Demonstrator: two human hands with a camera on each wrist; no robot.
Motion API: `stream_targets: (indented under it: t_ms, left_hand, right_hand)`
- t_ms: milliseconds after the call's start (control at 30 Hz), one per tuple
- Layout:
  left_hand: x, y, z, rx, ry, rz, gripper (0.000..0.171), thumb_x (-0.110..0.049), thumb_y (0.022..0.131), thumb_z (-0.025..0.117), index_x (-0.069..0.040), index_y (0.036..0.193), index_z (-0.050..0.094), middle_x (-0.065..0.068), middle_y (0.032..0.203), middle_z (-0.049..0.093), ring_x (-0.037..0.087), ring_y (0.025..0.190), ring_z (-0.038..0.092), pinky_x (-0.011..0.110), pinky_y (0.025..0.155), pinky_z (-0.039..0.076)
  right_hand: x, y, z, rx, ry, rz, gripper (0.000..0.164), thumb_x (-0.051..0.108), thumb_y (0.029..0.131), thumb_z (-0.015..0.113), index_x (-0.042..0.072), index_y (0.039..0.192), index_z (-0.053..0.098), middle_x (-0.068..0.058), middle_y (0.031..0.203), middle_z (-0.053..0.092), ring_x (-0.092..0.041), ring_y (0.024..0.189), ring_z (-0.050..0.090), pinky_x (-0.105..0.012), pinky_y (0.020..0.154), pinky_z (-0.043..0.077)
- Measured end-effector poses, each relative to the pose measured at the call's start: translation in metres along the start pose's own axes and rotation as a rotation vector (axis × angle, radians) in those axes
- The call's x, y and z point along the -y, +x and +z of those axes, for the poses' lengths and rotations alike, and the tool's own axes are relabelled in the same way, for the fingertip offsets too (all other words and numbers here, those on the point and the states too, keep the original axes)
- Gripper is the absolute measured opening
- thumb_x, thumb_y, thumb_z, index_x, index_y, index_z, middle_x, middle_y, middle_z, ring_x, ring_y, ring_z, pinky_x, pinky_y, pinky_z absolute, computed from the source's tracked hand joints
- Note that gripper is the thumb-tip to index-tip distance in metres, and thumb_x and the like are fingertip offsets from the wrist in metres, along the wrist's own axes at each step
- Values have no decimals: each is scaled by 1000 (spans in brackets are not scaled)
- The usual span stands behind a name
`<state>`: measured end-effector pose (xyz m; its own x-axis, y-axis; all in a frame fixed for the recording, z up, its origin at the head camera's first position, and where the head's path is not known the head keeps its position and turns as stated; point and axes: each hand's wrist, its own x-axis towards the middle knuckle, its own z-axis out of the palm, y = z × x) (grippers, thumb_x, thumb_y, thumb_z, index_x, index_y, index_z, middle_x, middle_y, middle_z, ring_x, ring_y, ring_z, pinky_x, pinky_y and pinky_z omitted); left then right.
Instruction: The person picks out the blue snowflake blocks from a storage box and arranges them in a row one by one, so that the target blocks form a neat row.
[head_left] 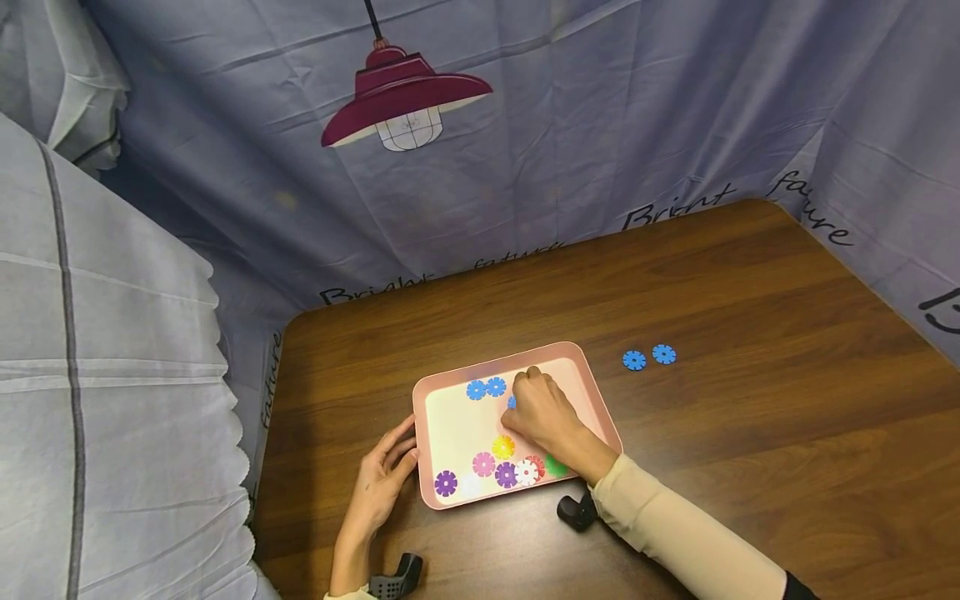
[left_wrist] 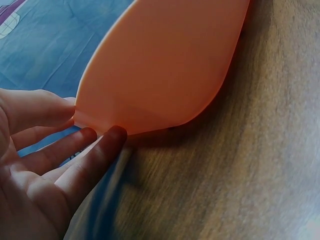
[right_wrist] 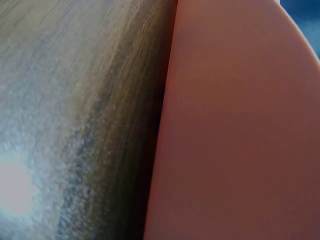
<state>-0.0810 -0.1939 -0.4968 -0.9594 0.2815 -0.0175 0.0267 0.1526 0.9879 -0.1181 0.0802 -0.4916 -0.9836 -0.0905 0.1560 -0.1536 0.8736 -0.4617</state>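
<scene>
A pink tray (head_left: 422, 400) with a pale inside lies on the wooden table. My left hand (head_left: 380, 483) is at its left side, fingers and thumb touching the outer wall; the left wrist view shows the fingertips (left_wrist: 119, 134) right at the tray wall. Over the middle of the tray, my right hand (head_left: 546, 417) has its fingers curled and pinches a blue snowflake disc (head_left: 512, 402), mostly hidden by the hand. Two more blue snowflake discs (head_left: 486, 388) lie just left of it. Only the tray's outer wall (right_wrist: 235, 130) and the table show in the right wrist view.
Along the tray's near side lie a purple disc (head_left: 446, 483), a pink disc (head_left: 483, 464), a yellow disc (head_left: 503, 447) and several others. Two blue discs (head_left: 648, 357) are on the table right of the tray. Printed curtains (head_left: 525, 150) hang behind the table.
</scene>
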Motion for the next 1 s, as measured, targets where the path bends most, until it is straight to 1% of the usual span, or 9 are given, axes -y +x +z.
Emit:
stream_targets:
  t_ms: [267,500,633,833,1000]
  left_hand:
    - [0,1,0,0,-13,1,50,4,95,59,7,143,44,27,144,43,42,123,50,19,90,50]
    - [0,1,0,2,-25,-17,50,5,95,58,5,143,44,25,145,43,38,123,51,20,91,50]
    - [0,0,-1,-4,-24,-22,50,5,95,59,4,143,45,24,145,44,39,124,51,20,90,50]
    - [0,0,-1,-9,-19,-24,50,5,95,59,3,143,46,23,145,44,42,124,50,20,90,50]
    - [1,0,-1,-1,-26,-15,50,3,95,59,3,144,45,24,146,43,40,124,50,21,91,50]
  right_hand:
    - [0,0,0,-8,-15,-1,13,10,62,65,2,68,57,-11,72,51,-19,62,50,-39,57,52]
    - [0,0,-1,-10,-15,-15,12,9,62,64,3,66,55,-11,72,52,-19,61,50,-38,56,52]
    - [-1,0,-1,-10,-17,-18,13,10,63,66,4,65,55,-11,72,52,-19,61,50,-37,56,51]
    - [3,-1,-1,-5,-35,0,11,8,64,63,0,70,59,-11,72,52,-21,62,52,-40,57,53]
    - [5,-1,0,-1,-57,0,15,4,63,61,-5,75,61,-11,72,52,-23,63,52,-41,60,54]
